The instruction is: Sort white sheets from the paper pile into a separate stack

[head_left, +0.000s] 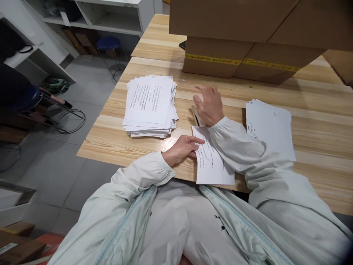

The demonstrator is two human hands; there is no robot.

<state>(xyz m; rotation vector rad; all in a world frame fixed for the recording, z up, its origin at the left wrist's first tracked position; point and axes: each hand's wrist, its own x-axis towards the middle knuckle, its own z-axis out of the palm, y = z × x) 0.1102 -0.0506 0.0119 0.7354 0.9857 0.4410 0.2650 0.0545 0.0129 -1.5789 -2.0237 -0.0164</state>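
Seated at a pale pine-plank bench (317, 121), with a single white printed sheet of paper (213, 163) lying flat at the near edge, its lower end just overhanging. Left hand (183, 147) loosely curled, forefinger stretched out and pressing the sheet's left margin, gripping nothing. Right hand (209, 105) open, fingers spread and blurred, hovering over the sheet's top edge beside a slim dark-and-tan object (196, 116), too obscured to identify; not clamped on anything visible. Best handled, judging by the pose, with the left fingertip kept firm as an anchor so the thin, slippery paper cannot skate on the smooth varnished wood, and the right palm kept flat rather than pinching. To the left, a thick, slightly fanned stack of printed white sheets (150, 105); to the right, a thinner, ragged pile of white sheets (271, 129), partly under the right sleeve. Behind, matt brown corrugated cardboard boxes (239, 62) banded with yellow tape. Sleeves of light, faintly glossy fabric with elastic cuffs.
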